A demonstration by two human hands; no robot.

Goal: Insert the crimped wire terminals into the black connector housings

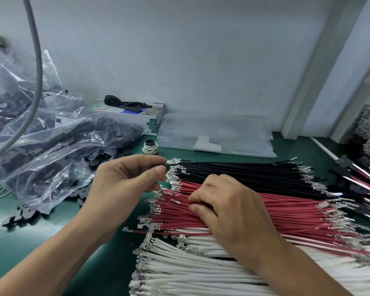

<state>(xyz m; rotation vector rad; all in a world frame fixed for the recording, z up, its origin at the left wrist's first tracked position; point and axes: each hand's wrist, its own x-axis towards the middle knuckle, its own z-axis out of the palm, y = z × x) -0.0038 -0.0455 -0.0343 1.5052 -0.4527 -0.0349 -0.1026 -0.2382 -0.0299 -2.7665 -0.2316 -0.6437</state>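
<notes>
Red wires [265, 212] with silver terminals lie under the right hand [229, 210], fingers curled into them.

Two bare forearms enter from the lower edge of the frame, one from the lower left, one from the lower right. The left hand [124, 180] and right hand [224, 208] wear no gloves, rings, watch or sleeves; fingernails are short and unpainted.

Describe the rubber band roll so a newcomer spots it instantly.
Start at the glove box against the back wall. Just in front of it, on the green mat, stands a small dark spool wrapped in white rubber bands. It sits between the bags of black housings and a flat clear bag, the only round thing there.
</notes>
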